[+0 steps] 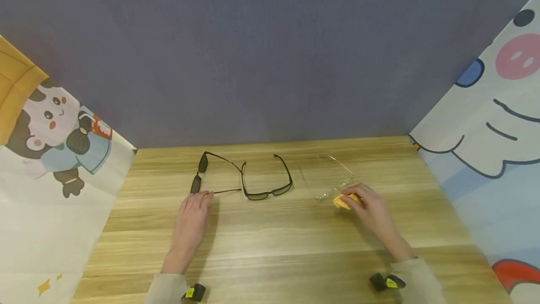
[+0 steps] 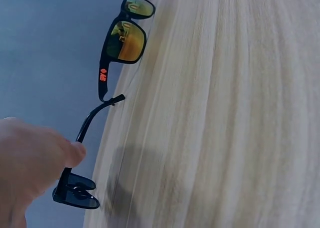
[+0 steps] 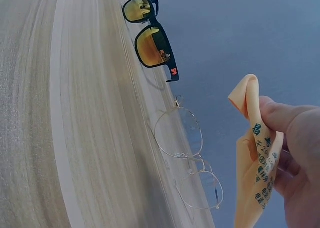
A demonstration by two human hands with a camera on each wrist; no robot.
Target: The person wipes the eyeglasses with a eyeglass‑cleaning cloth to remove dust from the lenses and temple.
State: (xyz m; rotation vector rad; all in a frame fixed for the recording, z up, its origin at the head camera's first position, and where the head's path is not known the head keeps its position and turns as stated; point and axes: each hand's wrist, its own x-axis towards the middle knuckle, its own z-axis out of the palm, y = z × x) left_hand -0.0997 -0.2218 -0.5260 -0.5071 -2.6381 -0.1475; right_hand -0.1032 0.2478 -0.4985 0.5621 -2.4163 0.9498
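At the left of the table lies a pair of black sunglasses (image 1: 196,184) with dark lenses, its temples pointing right. My left hand (image 1: 191,222) pinches the near temple close to the lenses, and the left wrist view shows the thumb side against that temple (image 2: 86,128). My right hand (image 1: 371,210) holds a bunched yellow-orange cloth (image 1: 342,201) between thumb and fingers; green print shows on the cloth (image 3: 261,163) in the right wrist view. Just beyond it rest thin metal-framed glasses (image 1: 333,190) with clear lenses, apparently apart from the cloth.
Between the hands sits another pair of black sunglasses (image 1: 270,193), its lenses (image 3: 152,45) reflecting yellow in the wrist views. All lie on a wood-grain table (image 1: 278,247). A grey panel (image 1: 270,60) stands behind, with cartoon-printed panels (image 1: 476,140) at the sides.
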